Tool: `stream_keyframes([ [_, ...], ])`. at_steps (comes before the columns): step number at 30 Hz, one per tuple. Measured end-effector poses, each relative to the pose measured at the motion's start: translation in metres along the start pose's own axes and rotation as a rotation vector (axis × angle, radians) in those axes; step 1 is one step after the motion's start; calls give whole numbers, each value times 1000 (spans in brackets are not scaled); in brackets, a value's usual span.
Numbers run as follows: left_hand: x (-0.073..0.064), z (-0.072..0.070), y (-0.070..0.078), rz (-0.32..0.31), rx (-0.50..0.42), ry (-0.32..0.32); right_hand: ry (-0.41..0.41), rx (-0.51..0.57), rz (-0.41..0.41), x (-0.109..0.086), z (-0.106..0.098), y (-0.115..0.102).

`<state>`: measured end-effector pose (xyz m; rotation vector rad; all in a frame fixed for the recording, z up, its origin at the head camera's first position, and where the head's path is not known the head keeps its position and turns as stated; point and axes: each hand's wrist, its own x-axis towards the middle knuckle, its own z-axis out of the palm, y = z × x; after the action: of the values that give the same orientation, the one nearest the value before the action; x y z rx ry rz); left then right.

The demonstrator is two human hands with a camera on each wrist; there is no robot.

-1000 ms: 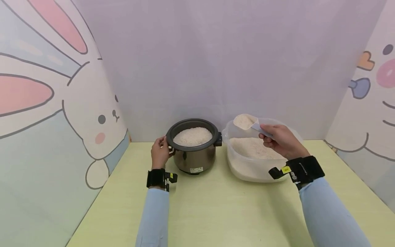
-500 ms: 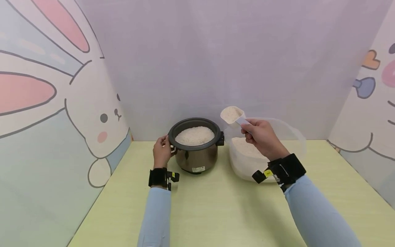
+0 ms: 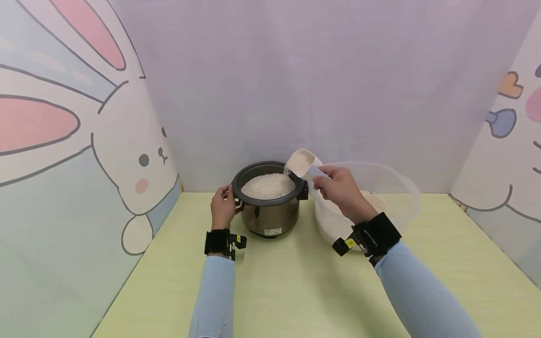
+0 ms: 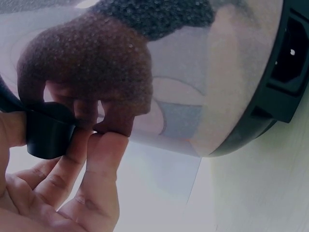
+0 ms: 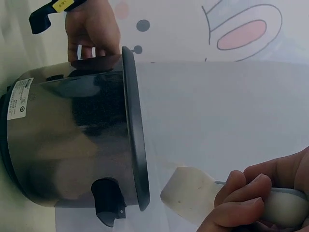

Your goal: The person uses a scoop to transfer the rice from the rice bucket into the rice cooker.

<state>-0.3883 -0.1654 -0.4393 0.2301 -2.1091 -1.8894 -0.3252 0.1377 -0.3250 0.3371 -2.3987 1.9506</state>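
A brown rice cooker [image 3: 265,217] with a dark rim stands upright near the back wall, with white rice [image 3: 268,187] heaped inside it. My left hand [image 3: 222,207] grips its left side handle; in the left wrist view, thumb and fingers hold that black handle [image 4: 49,136] from both sides. With my right hand [image 3: 343,193] I hold the handle of a white scoop [image 5: 190,195]. The scoop is tilted left over the cooker's right rim, apart from it, and grains spill from its lip into the cooker. How much rice is left in the scoop is hard to tell.
To the cooker's right stands a translucent plastic tub [image 3: 334,230] with rice [image 3: 374,202] in it, partly hidden by my right arm. The cooker's right handle [image 3: 303,191] sticks out towards the tub. A pale curtain-like wall [image 3: 236,94] closes the back of the yellow-green table [image 3: 270,286].
My right hand has carried the filled scoop left from above the tub to the cooker's rim and tipped it, so rice now falls. My left hand keeps its grip on the cooker handle.
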Motion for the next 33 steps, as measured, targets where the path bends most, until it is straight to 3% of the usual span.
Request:
stream_keyframes([
  [8,2,0,-1,13,3,-5,25,-122,-6,2,13,3],
  [15,0,-2,-1,18,-19,-1,-15,-108,3,2,30,3],
  [24,-1,-2,1,7,10,-6,-64,-190,-66,4,55,4],
  [33,-1,-1,1,14,17,7,-46,-257,-143,10,70,-4],
])
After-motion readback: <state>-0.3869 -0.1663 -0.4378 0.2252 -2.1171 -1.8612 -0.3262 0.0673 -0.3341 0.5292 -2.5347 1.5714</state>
